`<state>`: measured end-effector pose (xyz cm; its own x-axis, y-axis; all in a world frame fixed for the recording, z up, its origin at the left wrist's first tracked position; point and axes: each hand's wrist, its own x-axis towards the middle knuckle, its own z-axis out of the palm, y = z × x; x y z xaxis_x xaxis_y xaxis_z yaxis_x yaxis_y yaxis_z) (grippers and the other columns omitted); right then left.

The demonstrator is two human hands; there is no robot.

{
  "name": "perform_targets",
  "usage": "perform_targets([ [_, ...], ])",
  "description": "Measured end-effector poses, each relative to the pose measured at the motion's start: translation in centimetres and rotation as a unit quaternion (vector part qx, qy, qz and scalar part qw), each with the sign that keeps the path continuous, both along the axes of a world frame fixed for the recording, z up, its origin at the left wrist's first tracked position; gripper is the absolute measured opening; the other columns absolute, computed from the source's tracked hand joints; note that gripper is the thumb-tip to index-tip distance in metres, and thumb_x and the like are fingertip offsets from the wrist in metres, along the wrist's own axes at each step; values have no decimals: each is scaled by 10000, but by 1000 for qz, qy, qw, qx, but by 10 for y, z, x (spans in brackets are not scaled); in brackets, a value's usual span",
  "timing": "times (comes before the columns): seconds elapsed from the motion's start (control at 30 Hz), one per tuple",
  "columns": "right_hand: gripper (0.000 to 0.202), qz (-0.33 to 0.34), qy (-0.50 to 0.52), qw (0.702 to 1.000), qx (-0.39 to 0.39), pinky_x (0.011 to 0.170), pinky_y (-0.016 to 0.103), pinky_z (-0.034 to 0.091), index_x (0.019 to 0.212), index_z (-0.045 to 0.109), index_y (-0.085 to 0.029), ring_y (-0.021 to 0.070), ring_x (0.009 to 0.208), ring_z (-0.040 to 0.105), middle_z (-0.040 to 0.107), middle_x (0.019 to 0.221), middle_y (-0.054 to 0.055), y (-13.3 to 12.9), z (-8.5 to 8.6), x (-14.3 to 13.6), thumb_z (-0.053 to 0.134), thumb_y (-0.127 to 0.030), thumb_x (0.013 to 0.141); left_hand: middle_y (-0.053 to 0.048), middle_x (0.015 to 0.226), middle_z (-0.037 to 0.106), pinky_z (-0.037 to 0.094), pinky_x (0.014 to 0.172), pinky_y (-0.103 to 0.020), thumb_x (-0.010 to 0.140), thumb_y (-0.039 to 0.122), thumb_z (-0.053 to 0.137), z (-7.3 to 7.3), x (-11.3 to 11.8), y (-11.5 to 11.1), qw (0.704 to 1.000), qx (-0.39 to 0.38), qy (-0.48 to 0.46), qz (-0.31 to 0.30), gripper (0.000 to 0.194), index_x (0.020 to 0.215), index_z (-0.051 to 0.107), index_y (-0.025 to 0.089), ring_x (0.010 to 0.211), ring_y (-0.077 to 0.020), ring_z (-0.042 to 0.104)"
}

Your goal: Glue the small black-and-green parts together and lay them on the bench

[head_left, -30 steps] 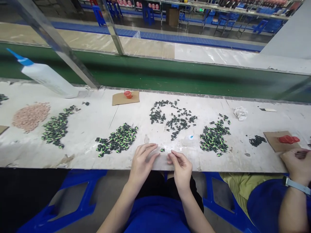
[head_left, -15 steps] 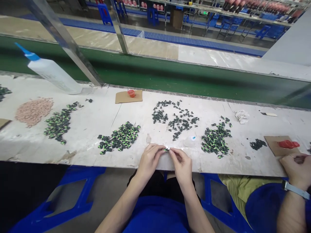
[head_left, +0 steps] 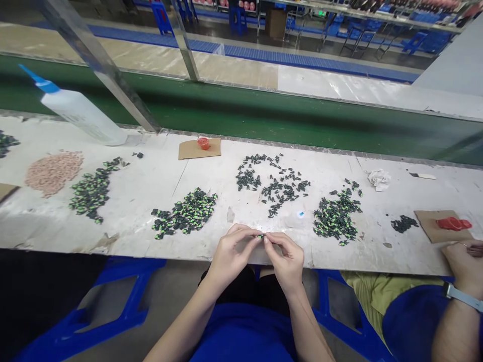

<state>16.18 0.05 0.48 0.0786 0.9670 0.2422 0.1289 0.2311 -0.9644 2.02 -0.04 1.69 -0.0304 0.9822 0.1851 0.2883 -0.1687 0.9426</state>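
Between my fingertips is a tiny black-and-green part [head_left: 261, 236], mostly covered by the fingers. My left hand [head_left: 234, 247] pinches it from the left, thumb against forefinger. From the right, my right hand [head_left: 284, 254] pinches the same part. Both hands are over the front edge of the white table [head_left: 211, 241]. Beyond them lie scattered small black parts [head_left: 281, 190]. A pile of black-and-green parts [head_left: 190, 212] is left of my hands, and another black-and-green pile [head_left: 335, 216] is to the right. A small clear bottle with a blue tip [head_left: 296, 219] lies just past my right hand.
A large white squeeze bottle [head_left: 85, 115] leans at the left, behind a pinkish pile of pieces [head_left: 55, 171]. A red cup [head_left: 204, 144] sits on cardboard. At right, another person's hand [head_left: 464, 259] is near a red container [head_left: 453, 223]. Crumpled tissue [head_left: 379, 179] lies farther back.
My fingertips have come closer together around the small part, and the white bit that showed there is now out of sight. The other person's hand appears slightly farther right.
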Motion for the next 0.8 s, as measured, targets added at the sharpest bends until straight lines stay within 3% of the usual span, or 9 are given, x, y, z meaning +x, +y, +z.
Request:
perform_targets([
  [0.3, 163, 12, -55, 990, 133, 551, 287, 554, 892, 678, -224, 151, 607, 645, 703, 714, 19, 3, 3, 6, 636, -119, 775, -54, 797, 732, 582, 745, -283, 719, 241, 718, 11, 6, -4, 991, -90, -102, 16, 86, 771, 771, 197, 770, -183, 697],
  [0.53, 107, 24, -67, 991, 115, 521, 287, 532, 835, 642, -229, 147, 563, 619, 670, 652, 6, 1, -1, 13, 610, -148, 773, -65, 785, 726, 585, 731, -290, 726, 269, 725, 13, 9, -7, 990, -103, -98, 7, 98, 769, 776, 197, 767, -193, 696],
  [0.8, 166, 36, -110, 985, 131, 534, 301, 551, 908, 688, -221, 160, 594, 647, 710, 706, 31, -3, -8, 31, 618, -131, 787, -66, 837, 734, 582, 771, -298, 761, 235, 691, 8, 23, -9, 991, -107, -76, -18, 97, 815, 758, 192, 800, -191, 704],
])
